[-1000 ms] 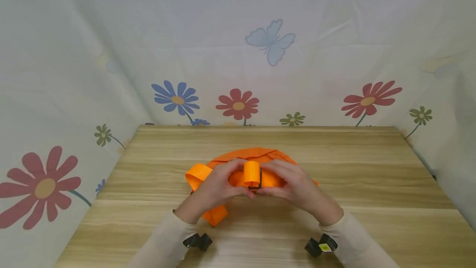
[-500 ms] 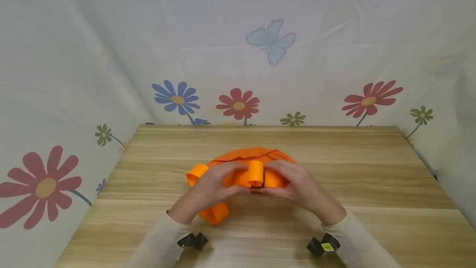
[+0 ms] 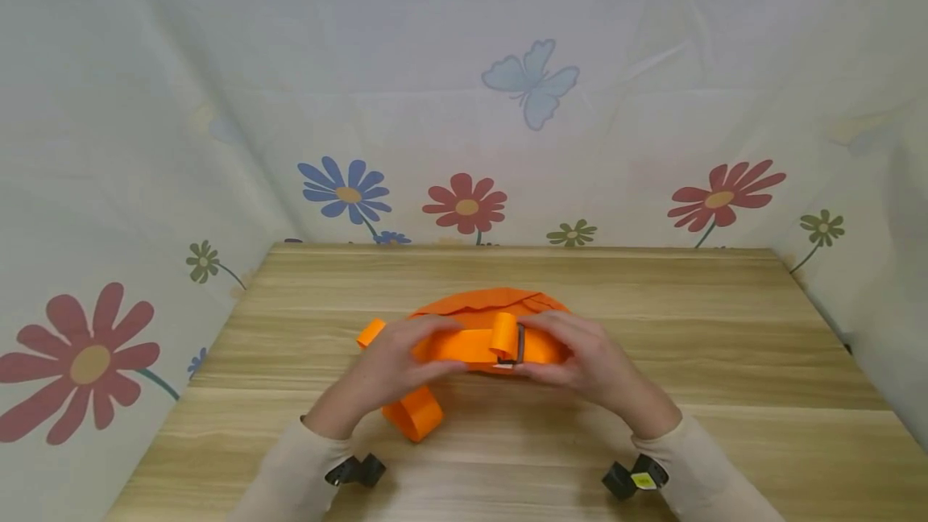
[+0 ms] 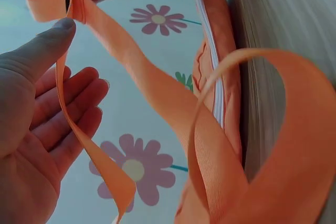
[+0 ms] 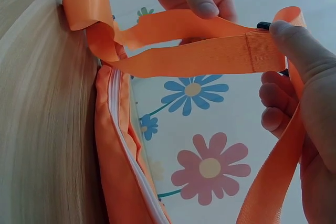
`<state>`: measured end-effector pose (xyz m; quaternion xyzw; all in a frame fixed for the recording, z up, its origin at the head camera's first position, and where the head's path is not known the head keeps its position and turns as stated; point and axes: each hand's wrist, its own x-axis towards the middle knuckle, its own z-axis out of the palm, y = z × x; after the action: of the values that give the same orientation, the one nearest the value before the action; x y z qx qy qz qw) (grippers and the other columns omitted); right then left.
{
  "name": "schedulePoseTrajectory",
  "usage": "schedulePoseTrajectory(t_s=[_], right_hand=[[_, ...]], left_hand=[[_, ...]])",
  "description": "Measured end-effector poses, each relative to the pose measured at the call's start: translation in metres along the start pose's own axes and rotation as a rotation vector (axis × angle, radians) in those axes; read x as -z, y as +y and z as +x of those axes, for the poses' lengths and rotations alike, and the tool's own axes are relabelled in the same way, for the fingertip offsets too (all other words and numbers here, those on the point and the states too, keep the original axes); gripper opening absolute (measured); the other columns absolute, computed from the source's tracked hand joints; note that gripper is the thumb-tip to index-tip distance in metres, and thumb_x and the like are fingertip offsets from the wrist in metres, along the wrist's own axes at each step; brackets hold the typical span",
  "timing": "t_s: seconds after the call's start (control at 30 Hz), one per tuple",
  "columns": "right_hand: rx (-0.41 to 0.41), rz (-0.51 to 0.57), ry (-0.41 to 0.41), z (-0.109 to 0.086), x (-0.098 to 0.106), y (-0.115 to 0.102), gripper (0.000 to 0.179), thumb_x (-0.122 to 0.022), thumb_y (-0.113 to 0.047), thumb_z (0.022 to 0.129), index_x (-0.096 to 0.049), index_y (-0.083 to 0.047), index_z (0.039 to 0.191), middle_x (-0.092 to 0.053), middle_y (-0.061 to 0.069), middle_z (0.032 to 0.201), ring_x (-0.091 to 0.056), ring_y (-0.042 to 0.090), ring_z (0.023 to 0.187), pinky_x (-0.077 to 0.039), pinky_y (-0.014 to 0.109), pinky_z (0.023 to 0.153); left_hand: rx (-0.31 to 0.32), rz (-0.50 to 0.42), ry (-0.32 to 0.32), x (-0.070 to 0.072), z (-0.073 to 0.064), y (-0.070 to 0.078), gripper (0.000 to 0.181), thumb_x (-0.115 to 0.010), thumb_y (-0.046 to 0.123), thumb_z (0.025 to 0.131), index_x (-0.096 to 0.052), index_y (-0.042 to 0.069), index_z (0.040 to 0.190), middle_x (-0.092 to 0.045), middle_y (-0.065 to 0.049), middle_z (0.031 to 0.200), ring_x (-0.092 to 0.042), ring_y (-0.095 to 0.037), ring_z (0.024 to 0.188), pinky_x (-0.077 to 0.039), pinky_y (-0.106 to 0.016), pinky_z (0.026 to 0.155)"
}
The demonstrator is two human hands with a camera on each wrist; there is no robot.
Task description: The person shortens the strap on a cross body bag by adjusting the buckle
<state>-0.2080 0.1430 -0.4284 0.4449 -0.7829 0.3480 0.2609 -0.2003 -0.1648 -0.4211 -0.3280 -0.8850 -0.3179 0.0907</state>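
Note:
An orange bag (image 3: pixel 487 298) with a white zipper (image 5: pixel 119 121) lies on the table behind both hands. Its orange strap (image 3: pixel 470 346) runs between the hands and passes through a black buckle (image 3: pixel 520 343). My left hand (image 3: pixel 386 362) holds a stretch of strap between thumb and fingers, a short way left of the buckle. At the buckle's ends, the thumb and fingers of my right hand (image 3: pixel 589 354) pinch it. A short strap loop (image 3: pixel 503 333) stands up beside the buckle. In the head view the hands cover parts of the bag.
Another strap loop (image 3: pixel 415 416) hangs below the left wrist, and a strap fold (image 3: pixel 371 333) shows left of that hand. The wooden table (image 3: pixel 696 329) meets a flower-printed cloth wall (image 3: pixel 623 159) at the back and sides. Each wrist carries a small black camera (image 3: pixel 355 471).
My left hand has slid left, away from the buckle, baring more strap between the hands. The right hand and buckle have shifted slightly right, and the upright loop has become narrower and tilted.

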Motion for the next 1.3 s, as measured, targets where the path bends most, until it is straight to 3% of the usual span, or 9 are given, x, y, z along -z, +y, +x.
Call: schedulePoseTrajectory(t_s=[0.17, 0.43, 0.6, 0.7, 0.83, 1.0, 1.07, 1.17, 1.3], right_hand=[[0.0, 0.002, 0.009, 0.0, 0.0, 0.001, 0.053, -0.078, -0.049, 0.096, -0.075, -0.003, 0.123, -0.081, 0.011, 0.115, -0.078, 0.031, 0.102, -0.052, 0.014, 0.108], [-0.025, -0.01, -0.016, -0.001, 0.003, 0.0, 0.05, -0.093, -0.033, 0.087, -0.075, -0.005, 0.124, -0.081, 0.01, 0.116, -0.078, 0.031, 0.103, -0.054, 0.016, 0.107], [-0.057, -0.004, -0.015, -0.001, 0.005, 0.0, 0.052, -0.08, -0.049, 0.094, -0.076, -0.008, 0.126, -0.081, 0.009, 0.118, -0.078, 0.028, 0.103, -0.052, 0.012, 0.106], [-0.054, 0.011, -0.014, 0.0, 0.004, 0.0, 0.055, -0.073, -0.054, 0.096, -0.076, -0.008, 0.126, -0.081, 0.008, 0.117, -0.078, 0.028, 0.103, -0.05, 0.01, 0.107], [-0.053, 0.014, -0.013, 0.001, 0.003, -0.001, 0.056, -0.072, -0.055, 0.097, -0.076, -0.007, 0.125, -0.081, 0.009, 0.117, -0.078, 0.029, 0.103, -0.053, 0.013, 0.105], [-0.075, 0.005, -0.051, 0.002, 0.003, -0.004, 0.05, -0.088, -0.038, 0.091, -0.075, -0.008, 0.127, -0.08, 0.008, 0.12, -0.077, 0.028, 0.106, -0.067, 0.041, 0.092], [-0.066, 0.009, -0.06, 0.003, 0.002, -0.004, 0.051, -0.093, -0.03, 0.087, -0.074, -0.007, 0.128, -0.08, 0.009, 0.12, -0.076, 0.028, 0.105, -0.067, 0.046, 0.088], [-0.041, 0.024, -0.053, 0.004, 0.002, -0.004, 0.051, -0.094, -0.026, 0.085, -0.074, -0.006, 0.127, -0.08, 0.008, 0.117, -0.076, 0.027, 0.102, -0.068, 0.043, 0.086], [-0.057, 0.017, -0.064, 0.001, 0.005, -0.004, 0.05, -0.094, -0.024, 0.085, -0.074, -0.006, 0.127, -0.079, 0.009, 0.119, -0.076, 0.028, 0.103, -0.068, 0.044, 0.086]], left_hand=[[0.017, -0.002, 0.008, 0.007, -0.01, -0.011, 0.049, -0.092, 0.023, 0.087, -0.073, 0.011, 0.131, -0.078, -0.003, 0.13, -0.073, -0.026, 0.12, -0.061, -0.049, 0.105], [0.077, 0.037, -0.016, 0.023, -0.028, -0.027, 0.045, -0.089, 0.025, 0.09, -0.074, 0.011, 0.131, -0.078, -0.005, 0.13, -0.074, -0.029, 0.119, -0.061, -0.051, 0.104], [0.126, 0.055, -0.025, 0.035, -0.037, -0.039, 0.043, -0.087, 0.022, 0.092, -0.073, 0.009, 0.13, -0.078, -0.007, 0.13, -0.074, -0.031, 0.12, -0.059, -0.053, 0.105], [0.13, 0.041, -0.052, 0.034, -0.036, -0.043, 0.046, -0.088, 0.024, 0.092, -0.072, 0.011, 0.133, -0.076, -0.005, 0.133, -0.072, -0.029, 0.123, -0.058, -0.053, 0.108], [0.094, 0.007, -0.108, 0.022, -0.024, -0.035, 0.055, -0.088, 0.03, 0.092, -0.067, 0.013, 0.14, -0.072, -0.003, 0.14, -0.069, -0.027, 0.128, -0.057, -0.052, 0.111], [0.017, -0.117, -0.164, -0.004, 0.0, -0.012, 0.068, -0.088, 0.032, 0.092, -0.058, 0.013, 0.15, -0.067, -0.003, 0.148, -0.065, -0.025, 0.134, -0.055, -0.05, 0.114], [-0.008, -0.163, -0.176, -0.015, 0.01, -0.002, 0.071, -0.087, 0.032, 0.092, -0.055, 0.013, 0.153, -0.065, -0.002, 0.15, -0.062, -0.024, 0.138, -0.053, -0.049, 0.117], [-0.049, -0.186, -0.162, -0.029, 0.021, 0.01, 0.068, -0.085, 0.032, 0.095, -0.054, 0.011, 0.153, -0.064, -0.003, 0.15, -0.062, -0.023, 0.138, -0.052, -0.046, 0.118], [-0.06, -0.196, -0.106, -0.041, 0.026, 0.015, 0.056, -0.082, 0.025, 0.098, -0.058, 0.01, 0.146, -0.067, -0.003, 0.142, -0.065, -0.021, 0.131, -0.054, -0.044, 0.116]])
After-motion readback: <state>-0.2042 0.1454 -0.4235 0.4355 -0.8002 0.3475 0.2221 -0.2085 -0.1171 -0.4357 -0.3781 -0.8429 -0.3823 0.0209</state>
